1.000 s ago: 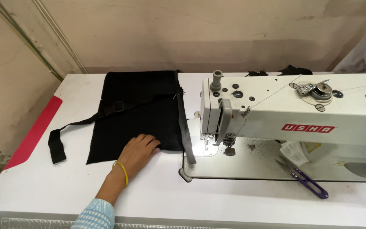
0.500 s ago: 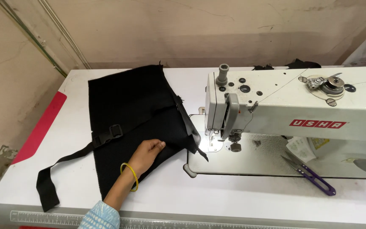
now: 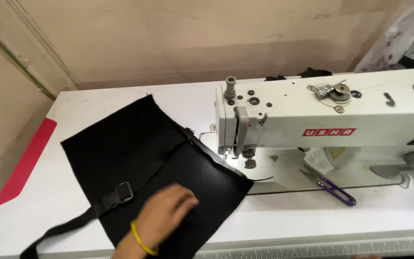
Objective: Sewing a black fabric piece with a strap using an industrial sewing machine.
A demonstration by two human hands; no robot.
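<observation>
Left hand [image 3: 164, 216] flat on black mesh panel [image 3: 135, 158].
We note its fingers [image 3: 188, 200] pressed together, pinning fabric beside the buckle [image 3: 123, 192]; sewing machine [image 3: 322, 120] beyond them.

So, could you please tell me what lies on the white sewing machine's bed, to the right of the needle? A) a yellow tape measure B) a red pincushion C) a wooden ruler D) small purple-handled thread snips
D: small purple-handled thread snips lie on the bed of the white sewing machine, to the right of the needle area, apart from the black mesh fabric panel.
</observation>
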